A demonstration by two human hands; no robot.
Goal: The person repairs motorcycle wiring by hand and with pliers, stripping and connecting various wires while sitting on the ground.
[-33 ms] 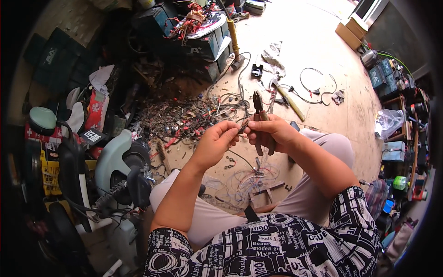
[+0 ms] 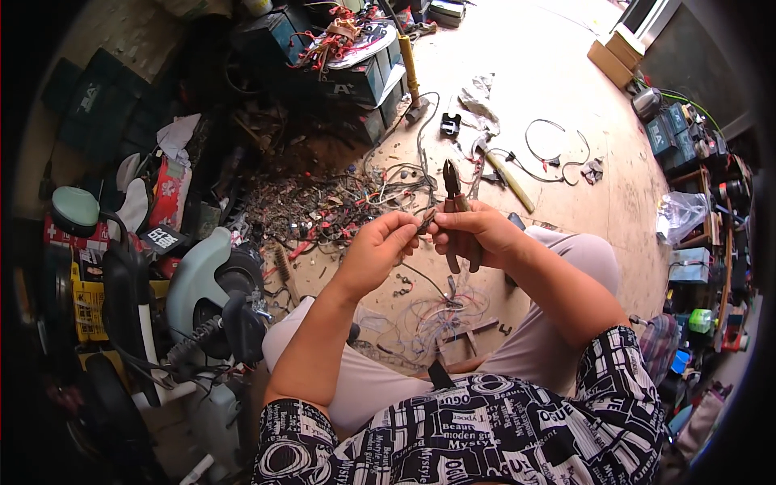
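Observation:
My left hand [image 2: 381, 247] and my right hand [image 2: 487, 229] meet in front of me, above my crossed legs. Between their fingertips is a short, thin dark wire [image 2: 426, 221], its ends mostly hidden. The left thumb and fingers pinch it. The right hand also holds a pair of pliers [image 2: 450, 183], jaws pointing away from me and handles hanging below the palm. Just beyond the left hand spreads a tangled heap of wires and scraps [image 2: 315, 202]. Thin loose wires [image 2: 444, 319] lie on the floor between my legs.
A hammer [image 2: 511, 182] and a looped black cable [image 2: 558, 129] lie ahead on the right. Dark battery boxes [image 2: 347, 87] stand at the far left, with red wires on top. Grey scooter parts [image 2: 194, 279] crowd my left; cluttered shelves [image 2: 703, 234] line the right.

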